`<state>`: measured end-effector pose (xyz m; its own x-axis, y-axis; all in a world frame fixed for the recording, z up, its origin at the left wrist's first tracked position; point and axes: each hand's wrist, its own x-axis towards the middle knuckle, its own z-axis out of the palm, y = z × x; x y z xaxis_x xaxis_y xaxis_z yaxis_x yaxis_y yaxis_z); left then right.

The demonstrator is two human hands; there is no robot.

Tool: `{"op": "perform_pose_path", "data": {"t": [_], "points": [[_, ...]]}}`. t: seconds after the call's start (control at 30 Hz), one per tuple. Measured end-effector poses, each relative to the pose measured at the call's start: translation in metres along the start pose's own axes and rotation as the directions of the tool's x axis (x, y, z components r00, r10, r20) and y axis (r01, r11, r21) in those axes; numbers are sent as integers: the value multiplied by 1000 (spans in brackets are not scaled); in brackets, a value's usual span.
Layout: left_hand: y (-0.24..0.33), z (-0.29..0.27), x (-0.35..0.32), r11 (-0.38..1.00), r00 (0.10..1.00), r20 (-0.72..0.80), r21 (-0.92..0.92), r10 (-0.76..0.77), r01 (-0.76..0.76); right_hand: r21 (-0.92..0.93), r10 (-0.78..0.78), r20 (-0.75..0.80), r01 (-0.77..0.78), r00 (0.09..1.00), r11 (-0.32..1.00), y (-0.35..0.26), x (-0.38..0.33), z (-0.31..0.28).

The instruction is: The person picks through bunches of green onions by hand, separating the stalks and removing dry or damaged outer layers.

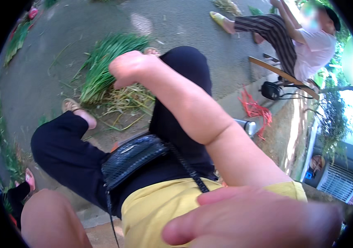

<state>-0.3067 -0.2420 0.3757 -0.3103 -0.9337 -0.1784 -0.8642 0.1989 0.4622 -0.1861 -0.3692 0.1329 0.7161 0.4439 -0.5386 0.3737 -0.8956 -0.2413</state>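
Observation:
My right arm stretches forward from a yellow sleeve. Its hand (129, 68) is closed, fingers curled down, above a pile of long thin green leaves (108, 62). Whatever the fingers hold is hidden. Pale, dry-looking stalks (125, 99) lie at the pile's near end. At the lower left shows a bent bare arm, apparently my left, with its forearm out of sight. Very near the camera is a blurred hand (234, 219), perhaps my left; no arm shows whose it is. Its thumb points left and its other fingers are mostly hidden.
A black handbag (137, 159) rests on my lap. At right, a seated person (308, 49) in striped trousers occupies a wooden bench (284, 74), with a small black bag (270, 90) beside it. Red strips (253, 109) lie nearby. More green leaves (17, 43) lie at far left.

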Motion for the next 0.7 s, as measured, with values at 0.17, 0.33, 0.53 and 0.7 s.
{"op": "perform_pose_path", "data": {"t": [0.17, 0.33, 0.53, 0.7], "points": [[-10, 7, 3, 998, 999, 54, 66, 4, -8, 15, 82, 25, -82, 996, 996, 8, -19, -5], [5, -1, -8, 991, 994, 69, 101, -89, 81, -19, 43, -5, -44, 999, 999, -6, -16, -14], [-2, -2, -20, 981, 987, 100, 162, -126, 109, 15, 39, 5, -39, 999, 999, -3, -15, -11], [-1, -3, -35, 958, 970, 152, 247, -190, 149, 26, 64, 14, -65, 998, 998, 1, -28, -12]]}}
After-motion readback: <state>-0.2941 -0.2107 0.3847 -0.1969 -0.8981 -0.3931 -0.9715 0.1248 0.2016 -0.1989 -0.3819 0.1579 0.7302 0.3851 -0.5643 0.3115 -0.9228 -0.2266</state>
